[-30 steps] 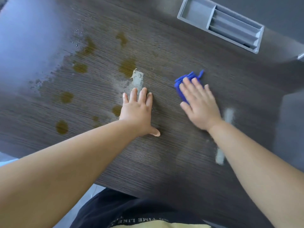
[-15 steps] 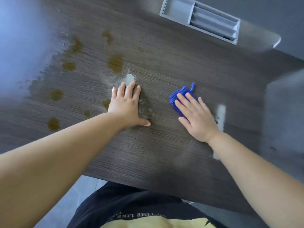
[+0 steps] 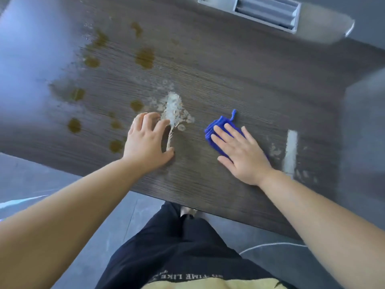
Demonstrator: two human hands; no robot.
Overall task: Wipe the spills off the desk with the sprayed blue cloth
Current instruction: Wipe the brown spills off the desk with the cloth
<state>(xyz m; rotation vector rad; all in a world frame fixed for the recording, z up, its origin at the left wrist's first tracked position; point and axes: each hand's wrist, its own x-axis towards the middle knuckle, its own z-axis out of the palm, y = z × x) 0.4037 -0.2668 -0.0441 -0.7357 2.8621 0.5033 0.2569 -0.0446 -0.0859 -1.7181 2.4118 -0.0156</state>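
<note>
**Cloth pinned flat, spills lying to its left**

Cloth sits bunched on the desk, right of centre and near the front edge. The right hand lies over it with straight, spread fingers, pressing down rather than gripping; only the cloth's far-left part and a loose tail show past the fingertips. The left hand rests on the desk with bent fingers and seems to hold nothing. Its fingertips are just beside a pale wet patch.

Brown spills dot the left half, from near the front edge to the far side, well apart from the cloth. A pale streak lies just right of the right wrist. A grey tray sits at the back.

The step in hand looks like a wiping stroke. To do it well:

- Keep the palm flat so pressure spreads across the whole cloth, not just the fingertips.
- Sweep left into the pale patch first, then on to the brown spots, overlapping each pass.
- Lift the left hand out of the path before the cloth arrives.
- Draw strokes inward, away from the front edge, or liquid may run to the floor.
- Turn the cloth to a clean face once it darkens; a loaded cloth will likely smear.
- Finish with the streak on the right.
</note>
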